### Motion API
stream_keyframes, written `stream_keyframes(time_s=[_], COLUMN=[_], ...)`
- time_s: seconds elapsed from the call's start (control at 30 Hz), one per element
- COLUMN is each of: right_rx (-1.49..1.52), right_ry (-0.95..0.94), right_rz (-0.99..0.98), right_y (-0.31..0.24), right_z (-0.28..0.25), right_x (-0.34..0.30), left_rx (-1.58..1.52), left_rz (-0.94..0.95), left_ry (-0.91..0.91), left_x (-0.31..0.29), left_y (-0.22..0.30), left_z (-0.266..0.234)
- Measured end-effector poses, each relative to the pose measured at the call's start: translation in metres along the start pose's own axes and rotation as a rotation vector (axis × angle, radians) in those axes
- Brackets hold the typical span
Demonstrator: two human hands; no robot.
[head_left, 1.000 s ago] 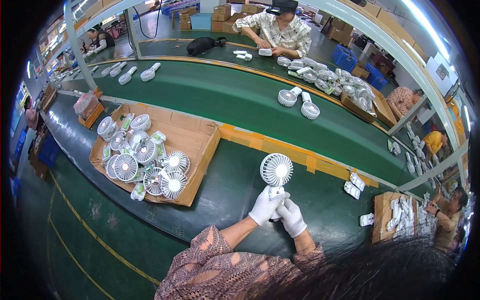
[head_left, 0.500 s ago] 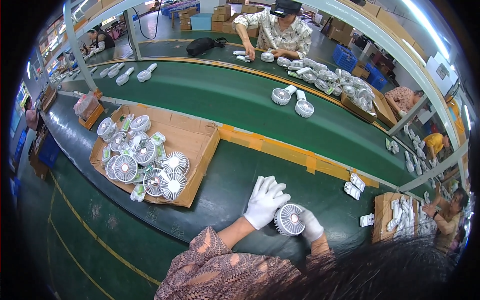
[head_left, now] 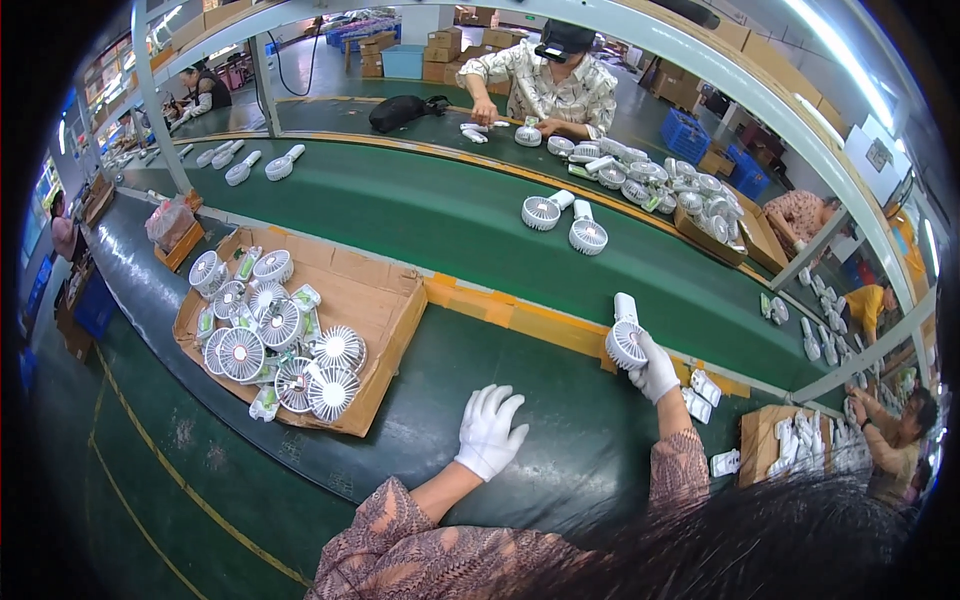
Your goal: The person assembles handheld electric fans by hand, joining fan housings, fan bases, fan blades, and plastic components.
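Observation:
My right hand (head_left: 657, 370), in a white glove, grips a white handheld fan (head_left: 627, 345) by its round head. The fan's handle points away from me, over the orange-taped edge by the green conveyor belt (head_left: 400, 215). Nothing is in my gloved left hand (head_left: 490, 432); it rests with fingers apart over the dark work surface (head_left: 580, 440). To its left sits a cardboard tray (head_left: 375, 385) holding several white fan heads (head_left: 241, 353). Two finished-looking fans (head_left: 588, 235) with handles lie on the belt ahead.
Small white plastic parts (head_left: 698, 397) lie by my right arm, beside a cardboard box (head_left: 762, 440) of white handles. Across the belt a person (head_left: 545, 85) handles parts near a heap of fans (head_left: 690, 195). A metal frame post (head_left: 160, 110) rises at left.
My right hand has carried the fan forward and right, up to the belt's edge, and its handle now shows. The left hand has come away from the fan, back and left. Fans on the belt have shifted left.

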State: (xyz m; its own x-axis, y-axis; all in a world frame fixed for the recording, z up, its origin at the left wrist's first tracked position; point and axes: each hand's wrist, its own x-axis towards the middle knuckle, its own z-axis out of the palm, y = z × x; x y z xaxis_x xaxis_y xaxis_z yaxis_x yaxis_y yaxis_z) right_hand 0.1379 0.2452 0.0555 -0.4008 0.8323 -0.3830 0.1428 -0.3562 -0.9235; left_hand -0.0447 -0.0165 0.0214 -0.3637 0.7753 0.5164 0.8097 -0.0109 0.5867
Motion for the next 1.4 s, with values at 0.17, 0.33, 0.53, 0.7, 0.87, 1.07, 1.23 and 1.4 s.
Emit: stream_keyframes(time_s=[0.17, 0.33, 0.53, 0.7, 0.87, 1.07, 1.23, 1.4], right_rx=[0.211, 0.433, 0.245, 0.106, -0.101, -0.209, -0.277, -0.463], right_ry=[-0.107, -0.483, -0.817, -0.82, -0.623, -0.581, -0.594, -0.622], right_rz=[0.044, 0.011, -0.013, 0.072, 0.028, -0.086, -0.084, -0.178], right_y=[-0.023, -0.01, 0.025, 0.031, 0.036, 0.045, 0.044, 0.033], right_z=[-0.016, 0.003, 0.071, 0.096, 0.11, 0.121, 0.119, 0.111], right_x=[0.054, 0.043, -0.027, -0.064, -0.066, -0.071, -0.072, -0.089], left_rx=[0.021, -0.208, -1.772, -1.937, -1.515, -1.201, -1.053, -1.401], left_rz=[0.002, -0.103, -0.681, -0.807, -0.711, -0.784, -0.712, -0.823], left_ry=[-0.019, -0.02, -0.146, -0.111, -0.17, 0.019, 0.065, 0.062], left_x=[-0.003, 0.008, 0.086, 0.09, 0.075, 0.069, 0.063, 0.065], left_y=[-0.011, -0.022, -0.021, -0.022, 0.001, 0.009, 0.01, 0.003], left_z=[0.01, 0.016, 0.029, 0.028, 0.027, 0.025, 0.029, 0.018])
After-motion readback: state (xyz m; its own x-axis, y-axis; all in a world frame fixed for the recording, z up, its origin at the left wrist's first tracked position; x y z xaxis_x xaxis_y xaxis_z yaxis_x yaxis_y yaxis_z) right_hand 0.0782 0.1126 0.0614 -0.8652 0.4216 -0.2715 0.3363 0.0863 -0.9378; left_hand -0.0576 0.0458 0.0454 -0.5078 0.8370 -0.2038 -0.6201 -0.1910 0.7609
